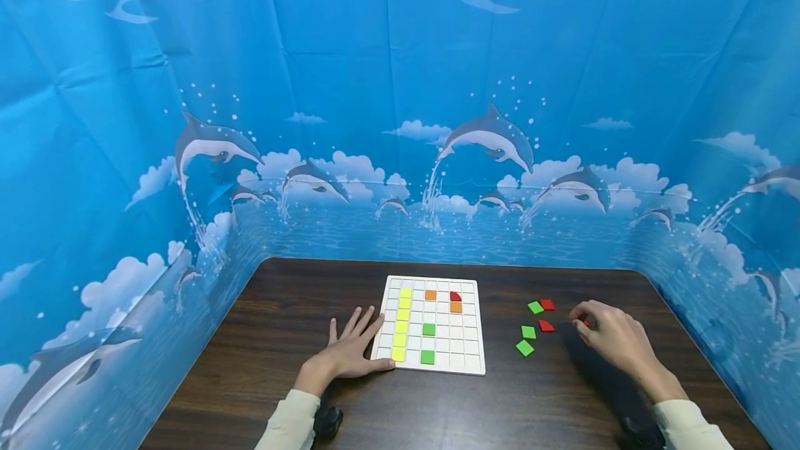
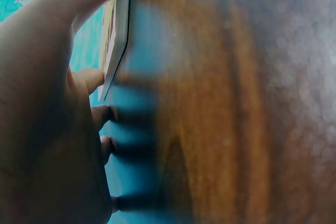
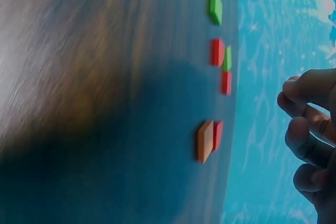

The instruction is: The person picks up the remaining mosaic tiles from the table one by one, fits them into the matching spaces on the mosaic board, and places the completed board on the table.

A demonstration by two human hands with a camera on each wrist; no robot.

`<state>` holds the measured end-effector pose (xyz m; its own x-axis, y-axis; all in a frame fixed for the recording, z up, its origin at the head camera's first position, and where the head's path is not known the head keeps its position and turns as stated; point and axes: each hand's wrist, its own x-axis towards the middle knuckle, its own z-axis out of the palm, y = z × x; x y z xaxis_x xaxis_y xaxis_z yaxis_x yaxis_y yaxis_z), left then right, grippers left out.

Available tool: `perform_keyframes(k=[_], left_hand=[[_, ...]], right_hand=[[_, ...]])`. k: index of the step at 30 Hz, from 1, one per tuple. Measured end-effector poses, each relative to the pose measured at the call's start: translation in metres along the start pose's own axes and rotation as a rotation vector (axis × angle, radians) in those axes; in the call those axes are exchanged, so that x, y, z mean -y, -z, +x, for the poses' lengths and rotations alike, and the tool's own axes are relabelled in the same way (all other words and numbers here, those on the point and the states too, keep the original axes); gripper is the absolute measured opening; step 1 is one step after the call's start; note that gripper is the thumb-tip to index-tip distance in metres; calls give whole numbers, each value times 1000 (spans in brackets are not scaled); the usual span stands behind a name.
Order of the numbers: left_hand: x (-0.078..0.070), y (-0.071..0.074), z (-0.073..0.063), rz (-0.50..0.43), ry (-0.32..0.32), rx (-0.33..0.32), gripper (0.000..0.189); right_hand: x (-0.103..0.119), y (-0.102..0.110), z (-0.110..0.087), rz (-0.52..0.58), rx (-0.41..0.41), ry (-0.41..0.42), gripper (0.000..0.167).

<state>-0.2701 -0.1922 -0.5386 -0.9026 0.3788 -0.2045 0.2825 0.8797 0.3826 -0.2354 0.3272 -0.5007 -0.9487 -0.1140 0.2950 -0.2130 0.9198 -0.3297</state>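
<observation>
A white gridded board (image 1: 471, 339) lies on the table. My left hand (image 1: 350, 354) rests at its left edge, fingers spread and thumb by the near left corner. In the left wrist view, the thumb and a finger touch the board's edge (image 2: 119, 38). My right hand (image 1: 615, 335) hovers over the table's right side, fingers loosely bent. The right wrist view shows nothing between its fingertips. Beneath it lie an orange tile (image 3: 205, 141) and a red tile (image 3: 218, 136), mostly hidden by the hand in the head view.
On the board sit a column of yellow tiles (image 1: 401, 327), two green tiles (image 1: 428, 330), two orange tiles (image 1: 430, 295) and a red rounded tile (image 1: 455, 296). Between board and right hand lie loose green tiles (image 1: 525, 348) and red tiles (image 1: 546, 326). A dolphin-print curtain (image 1: 387, 228) surrounds the brown table (image 1: 250, 339).
</observation>
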Motion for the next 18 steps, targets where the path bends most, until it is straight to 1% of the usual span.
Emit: perform_keyframes(k=[3, 6, 9, 14, 18], left_hand=[[0, 0, -1, -3, 0, -3, 104], [0, 0, -1, -7, -2, -1, 104], [1, 1, -1, -17, -12, -5, 106], [3, -1, -2, -51, -30, -10, 109], [7, -4, 1, -75, -41, -29, 111]], right_hand=[[-8, 0, -3, -7, 32, -32, 10], [-15, 0, -5, -23, 53, -48, 11], [-20, -1, -6, -33, 92, -68, 11], [-29, -6, -9, -90, 155, -89, 17], [-36, -10, -12, -123, 181, -109, 20]])
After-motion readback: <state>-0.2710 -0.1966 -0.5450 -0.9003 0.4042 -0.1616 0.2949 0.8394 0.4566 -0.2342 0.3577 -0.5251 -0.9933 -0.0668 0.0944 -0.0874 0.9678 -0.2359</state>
